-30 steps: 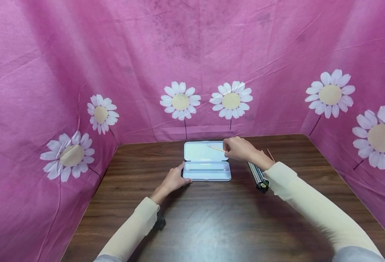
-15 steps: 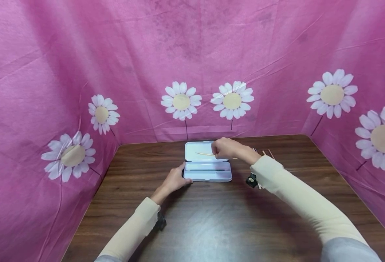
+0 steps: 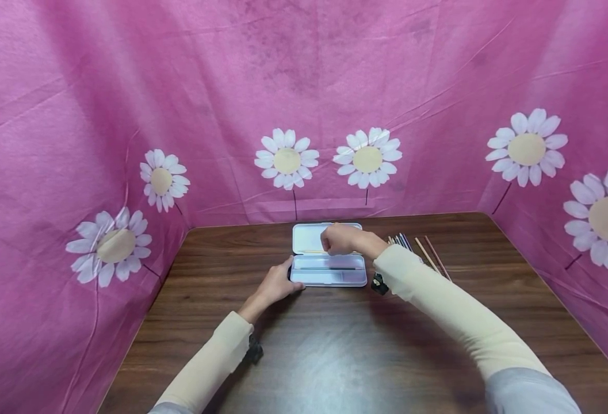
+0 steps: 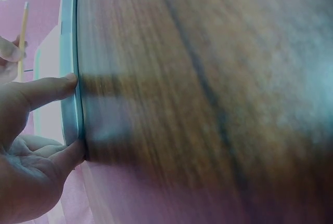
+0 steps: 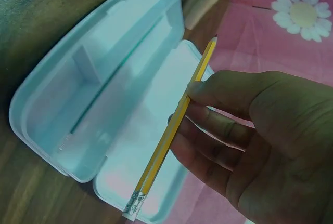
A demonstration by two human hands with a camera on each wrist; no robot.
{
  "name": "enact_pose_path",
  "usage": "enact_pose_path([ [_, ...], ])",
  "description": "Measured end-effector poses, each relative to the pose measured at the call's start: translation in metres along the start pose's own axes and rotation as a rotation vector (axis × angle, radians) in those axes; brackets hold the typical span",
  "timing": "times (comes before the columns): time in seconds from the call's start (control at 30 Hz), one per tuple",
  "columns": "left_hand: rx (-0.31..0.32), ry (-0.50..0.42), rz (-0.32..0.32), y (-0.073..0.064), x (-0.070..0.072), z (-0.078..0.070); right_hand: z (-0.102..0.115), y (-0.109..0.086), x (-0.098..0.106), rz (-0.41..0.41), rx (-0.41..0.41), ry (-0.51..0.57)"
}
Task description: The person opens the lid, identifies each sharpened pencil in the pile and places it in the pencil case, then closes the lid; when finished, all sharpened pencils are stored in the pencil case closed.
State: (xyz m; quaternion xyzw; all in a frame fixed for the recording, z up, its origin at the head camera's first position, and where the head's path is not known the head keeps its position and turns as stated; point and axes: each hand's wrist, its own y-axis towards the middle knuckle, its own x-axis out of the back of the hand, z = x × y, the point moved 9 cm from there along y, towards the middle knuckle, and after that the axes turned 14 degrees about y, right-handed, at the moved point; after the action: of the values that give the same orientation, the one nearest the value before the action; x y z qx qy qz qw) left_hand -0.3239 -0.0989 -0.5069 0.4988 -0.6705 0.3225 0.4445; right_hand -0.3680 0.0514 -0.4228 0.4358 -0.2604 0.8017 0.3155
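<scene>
A white pencil case (image 3: pixel 329 284) lies open on the table, lid (image 3: pixel 306 234) folded back toward the curtain. My left hand (image 3: pixel 274 283) holds the case's left end; in the left wrist view the thumb (image 4: pixel 49 90) rests against its front wall. Over the lid, my right hand (image 3: pixel 341 239) pinches a yellow pencil (image 5: pixel 179 112) between thumb and fingers. That pencil's sharpened tip points left, and its metal eraser end shows in the right wrist view. Inside the case's rear compartment lies a dark green pencil (image 5: pixel 112 78). The front compartment has a small divider (image 5: pixel 86 64).
Right of the case, several pencils (image 3: pixel 400 240) lie bunched, partly covered by the right sleeve. A light wood-coloured pencil (image 3: pixel 425 253) and a reddish-brown one (image 3: pixel 437 257) lie beside them. A pink flowered curtain (image 3: pixel 221 172) surrounds the brown wooden table (image 3: pixel 304 351).
My right hand has moved left with the yellow pencil, from the lid's right edge to above the lid's middle, and slightly lower. The pencils at right are more exposed. My left hand stays put.
</scene>
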Motion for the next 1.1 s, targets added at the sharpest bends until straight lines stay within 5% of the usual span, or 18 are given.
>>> enact_pose_path([
  [0.37,-0.036,0.0,-0.021,0.01,-0.013,0.013,-0.01,0.01,-0.027,-0.022,-0.051,-0.027],
  [0.67,-0.005,-0.029,0.001,0.0,0.001,-0.002,-0.018,0.012,-0.041,-0.057,-0.059,-0.073],
  [1.1,0.01,-0.016,0.005,-0.003,0.002,-0.004,-0.018,0.007,-0.049,-0.051,-0.031,-0.069],
])
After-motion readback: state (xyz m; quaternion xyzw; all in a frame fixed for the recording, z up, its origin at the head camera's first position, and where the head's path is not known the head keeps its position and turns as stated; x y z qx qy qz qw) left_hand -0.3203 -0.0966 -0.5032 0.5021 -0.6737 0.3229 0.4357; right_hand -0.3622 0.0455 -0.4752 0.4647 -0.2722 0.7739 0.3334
